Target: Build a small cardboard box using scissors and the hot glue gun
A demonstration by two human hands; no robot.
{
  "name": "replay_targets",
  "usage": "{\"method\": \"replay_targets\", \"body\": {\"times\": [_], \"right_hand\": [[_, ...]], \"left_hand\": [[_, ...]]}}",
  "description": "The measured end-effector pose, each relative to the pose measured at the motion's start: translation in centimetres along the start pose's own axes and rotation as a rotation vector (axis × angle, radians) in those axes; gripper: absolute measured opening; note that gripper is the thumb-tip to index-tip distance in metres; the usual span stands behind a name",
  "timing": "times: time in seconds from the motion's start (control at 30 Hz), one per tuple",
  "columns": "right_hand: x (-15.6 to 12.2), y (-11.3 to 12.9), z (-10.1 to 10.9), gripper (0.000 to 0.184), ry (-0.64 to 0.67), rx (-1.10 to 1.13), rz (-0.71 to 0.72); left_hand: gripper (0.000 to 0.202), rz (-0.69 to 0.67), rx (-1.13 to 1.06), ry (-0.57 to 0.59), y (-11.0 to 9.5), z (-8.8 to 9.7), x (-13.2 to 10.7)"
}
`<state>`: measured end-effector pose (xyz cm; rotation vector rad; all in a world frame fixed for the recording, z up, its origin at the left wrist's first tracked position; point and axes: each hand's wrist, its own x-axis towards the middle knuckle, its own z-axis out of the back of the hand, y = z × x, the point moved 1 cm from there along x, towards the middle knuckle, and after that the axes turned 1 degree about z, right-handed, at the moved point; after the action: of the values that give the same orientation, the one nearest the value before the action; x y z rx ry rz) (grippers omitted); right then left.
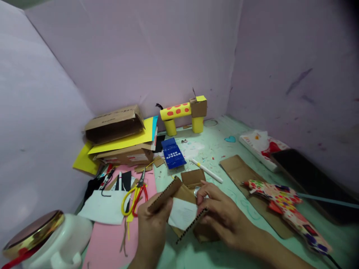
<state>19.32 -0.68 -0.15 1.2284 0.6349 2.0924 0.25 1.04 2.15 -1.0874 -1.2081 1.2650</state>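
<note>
Left hand: cardboard box is grasped at nine o'clock.
Right hand: box's three-o'clock side is held.
Scissors: laid toward ten.

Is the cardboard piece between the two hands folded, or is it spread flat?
Folded: the cardboard piece has panels raised on two sides of its white patch; the left hand grips one.

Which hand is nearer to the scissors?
Left. The left hand is close beside the scissors; the right hand is farther away, across the folded cardboard.
</note>
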Motion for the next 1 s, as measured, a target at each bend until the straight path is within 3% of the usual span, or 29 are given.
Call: {"method": "replay_targets", "body": {"times": [0.17, 0.37, 0.43, 0.57, 0.67, 0.77, 0.87, 1.0], "right_hand": [[0.2, 0.0, 0.3, 0.009, -0.06, 0.174, -0.143], [0.3, -0.7, 0.6, 0.017, -0.101, 0.267, -0.208], [0.3, -1.1, 0.5, 0.021, -0.142, 0.313, -0.25], [0.6, -1.0, -0.5, 0.019, -0.311, 0.619, -0.485], [1.1, 0.0, -1.7, 0.041, -0.38, 0.991, -0.659], [1.7, 1.1, -2.1, 0.044, -0.322, 1.253, -0.736], [2.0, 1.7, -1.4, 0.048, -0.296, 1.354, -0.788], [1.9, 1.8, -0.6, 0.05, -0.332, 1.441, -0.824]], "left_hand": [[0.029, -0.406, 0.321, -0.025, 0.4, 0.2, -0.6], [0.04, -0.652, 0.447, 0.009, 0.6, 0.0, -1.0], [0.036, -0.605, 0.451, -0.003, 0.7, -0.2, -1.2], [0.028, -0.269, 0.387, -0.101, 1.2, -1.1, -1.4], [0.034, -0.189, 0.344, -0.186, 1.7, -2.0, -1.9], [0.044, -0.353, 0.437, -0.144, 2.3, -2.8, -2.5], [0.052, -0.591, 0.611, -0.101, 2.7, -3.3, -3.0], [0.064, -0.829, 0.781, -0.137, 3.0, -3.9, -3.5]]}}
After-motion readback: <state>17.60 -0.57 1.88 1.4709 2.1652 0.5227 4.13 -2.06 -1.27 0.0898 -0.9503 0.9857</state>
